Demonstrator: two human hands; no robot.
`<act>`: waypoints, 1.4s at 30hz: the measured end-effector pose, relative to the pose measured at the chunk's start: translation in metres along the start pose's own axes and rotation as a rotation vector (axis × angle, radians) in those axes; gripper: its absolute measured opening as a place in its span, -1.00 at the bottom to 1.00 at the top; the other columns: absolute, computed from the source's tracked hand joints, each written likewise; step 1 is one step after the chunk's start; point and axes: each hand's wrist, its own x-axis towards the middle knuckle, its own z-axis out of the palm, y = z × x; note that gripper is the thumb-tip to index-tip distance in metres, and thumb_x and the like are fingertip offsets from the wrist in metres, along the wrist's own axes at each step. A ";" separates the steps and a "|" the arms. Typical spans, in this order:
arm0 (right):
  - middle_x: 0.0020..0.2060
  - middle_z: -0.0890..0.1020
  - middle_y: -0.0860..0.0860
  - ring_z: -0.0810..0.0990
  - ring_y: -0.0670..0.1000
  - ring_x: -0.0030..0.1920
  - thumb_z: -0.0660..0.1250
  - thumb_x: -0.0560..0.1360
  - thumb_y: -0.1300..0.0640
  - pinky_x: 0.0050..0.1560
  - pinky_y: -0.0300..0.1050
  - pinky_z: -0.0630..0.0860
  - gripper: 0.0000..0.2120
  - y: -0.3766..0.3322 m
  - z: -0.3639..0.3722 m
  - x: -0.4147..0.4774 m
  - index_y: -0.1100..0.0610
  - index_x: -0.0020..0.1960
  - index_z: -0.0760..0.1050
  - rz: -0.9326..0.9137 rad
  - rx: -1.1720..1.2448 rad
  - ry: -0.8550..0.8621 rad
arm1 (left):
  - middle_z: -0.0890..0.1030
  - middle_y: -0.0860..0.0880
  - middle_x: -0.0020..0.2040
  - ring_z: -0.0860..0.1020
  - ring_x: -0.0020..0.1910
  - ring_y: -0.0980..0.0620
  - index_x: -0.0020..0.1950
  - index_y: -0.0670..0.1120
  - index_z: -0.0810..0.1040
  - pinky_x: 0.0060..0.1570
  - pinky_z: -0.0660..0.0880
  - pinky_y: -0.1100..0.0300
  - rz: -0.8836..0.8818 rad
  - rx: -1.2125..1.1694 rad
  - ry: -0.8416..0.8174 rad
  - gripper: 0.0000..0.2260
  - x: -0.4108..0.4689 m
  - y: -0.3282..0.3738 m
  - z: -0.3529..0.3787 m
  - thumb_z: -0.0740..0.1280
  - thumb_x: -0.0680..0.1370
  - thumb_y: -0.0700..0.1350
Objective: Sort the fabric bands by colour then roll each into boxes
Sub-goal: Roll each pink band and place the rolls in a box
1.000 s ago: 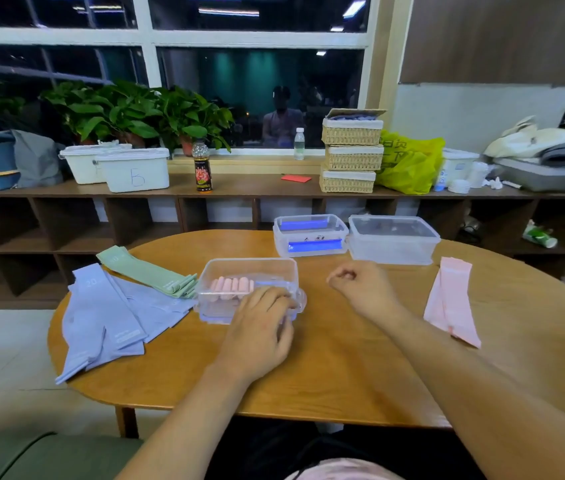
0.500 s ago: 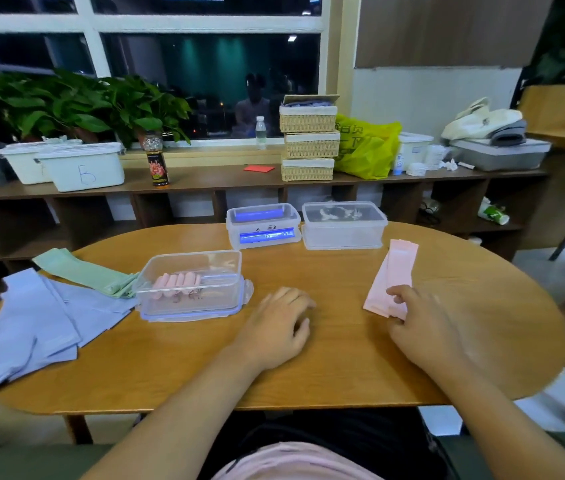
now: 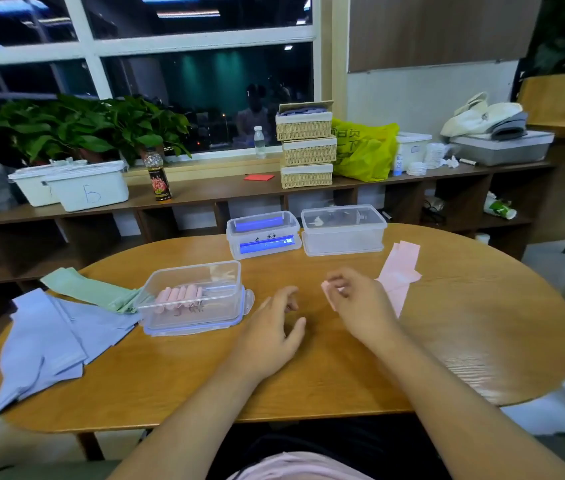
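Pink fabric band [image 3: 399,268] lies on the wooden table [image 3: 343,375], running off toward one o'clock from the right hand [image 3: 360,306], whose curled fingers pinch its near end. Left hand [image 3: 274,327] sits at eight o'clock from the right one, fingers relaxed and spread, holding nothing. At nine o'clock from it the open clear box [image 3: 194,318] holds a row of pink rolls [image 3: 178,297], with green bands [image 3: 90,289] and blue bands [image 3: 49,337] lying beyond.
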 end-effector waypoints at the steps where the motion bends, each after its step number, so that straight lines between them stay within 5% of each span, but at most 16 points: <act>1: -0.03 0.72 -0.17 0.70 -0.14 -0.04 0.41 0.64 0.08 -0.07 -0.20 0.63 -0.86 -0.007 0.010 0.002 -0.07 0.18 0.64 0.022 0.130 -0.045 | 0.51 0.25 0.17 0.51 0.19 0.22 0.56 0.21 0.25 0.16 0.52 0.21 -0.012 -0.025 0.003 -0.49 -0.001 0.002 -0.002 0.33 0.65 0.15; 5: -0.04 0.78 0.05 0.78 0.17 -0.06 0.35 0.66 0.27 0.06 0.13 0.71 -0.78 -0.023 0.041 0.008 0.05 0.25 0.60 0.159 0.570 -0.247 | 0.55 0.22 0.21 0.50 0.20 0.23 0.59 0.24 0.26 0.15 0.48 0.25 -0.010 -0.065 0.054 -0.46 0.001 0.004 -0.004 0.36 0.65 0.09; 7: -0.01 0.78 0.10 0.77 0.17 0.01 0.27 0.68 0.32 0.16 0.15 0.68 -0.73 -0.019 0.048 0.009 0.07 0.29 0.58 0.155 0.647 -0.275 | 0.54 0.18 0.29 0.48 0.27 0.20 0.58 0.18 0.32 0.26 0.49 0.17 0.001 -0.032 0.087 -0.50 0.003 0.000 -0.001 0.35 0.65 -0.01; 12: 0.16 0.70 -0.19 0.61 -0.18 0.22 0.29 0.59 0.33 0.28 -0.13 0.53 -0.58 0.015 0.045 0.002 -0.06 0.33 0.57 -0.062 0.111 -0.113 | 0.52 0.16 0.24 0.48 0.24 0.15 0.40 0.06 0.50 0.22 0.45 0.22 0.014 0.023 0.149 -0.72 0.005 -0.006 0.000 0.31 0.69 -0.10; 16: 0.36 0.61 -0.11 0.48 0.00 0.40 0.30 0.57 0.25 0.40 0.04 0.46 -0.50 0.026 0.038 0.007 -0.05 0.48 0.50 -0.114 -0.243 -0.155 | 0.54 0.19 0.30 0.45 0.25 0.28 0.43 0.05 0.50 0.22 0.34 0.49 -0.009 -0.008 0.130 -0.69 0.001 -0.003 -0.001 0.29 0.69 -0.13; 19: 0.36 0.59 -0.17 0.46 -0.01 0.40 0.33 0.59 0.10 0.40 0.13 0.43 -0.56 0.027 0.041 0.006 -0.14 0.46 0.51 -0.147 -0.291 -0.165 | 0.56 0.14 0.31 0.48 0.16 0.27 0.49 0.08 0.43 0.09 0.32 0.51 -0.054 -0.002 0.095 -0.66 0.002 -0.003 -0.001 0.28 0.70 -0.06; 24: 0.34 0.54 -0.26 0.38 -0.11 0.40 0.37 0.59 0.02 0.37 -0.01 0.40 -0.63 0.026 0.044 0.001 -0.19 0.38 0.55 -0.262 -0.310 -0.149 | 0.59 0.04 0.28 0.63 0.13 0.00 0.57 0.11 0.30 0.07 0.55 0.07 -0.180 -0.051 0.094 -0.61 0.004 -0.004 0.000 0.22 0.73 -0.03; 30: 0.42 0.51 -0.25 0.34 -0.11 0.46 0.26 0.65 0.05 0.44 0.01 0.36 -0.60 0.021 0.040 0.002 -0.16 0.47 0.48 -0.232 -0.291 -0.158 | 0.62 0.16 0.03 0.60 0.00 0.16 0.23 0.13 0.45 -0.06 0.53 0.14 -0.095 -0.171 0.189 -0.91 0.002 -0.006 -0.003 0.19 0.76 0.05; 35: 0.43 0.52 -0.18 0.34 -0.07 0.49 0.31 0.59 0.08 0.55 0.07 0.26 -0.47 0.018 0.038 0.001 -0.12 0.55 0.39 -0.204 -0.319 -0.205 | 0.63 0.17 0.06 0.61 0.12 0.07 0.22 0.02 0.56 0.07 0.49 0.27 -0.001 -0.296 0.237 -0.91 0.014 0.007 -0.019 0.28 0.75 -0.08; 42: 0.22 0.57 -0.19 0.51 -0.04 0.32 0.39 0.57 -0.04 0.36 0.11 0.48 -0.56 0.012 0.034 -0.001 -0.10 0.42 0.43 -0.106 -0.111 -0.079 | 0.66 0.21 0.04 0.61 0.04 0.10 0.16 0.11 0.61 -0.05 0.51 0.23 0.095 -0.327 0.205 -0.91 0.074 0.060 -0.082 0.32 0.73 -0.05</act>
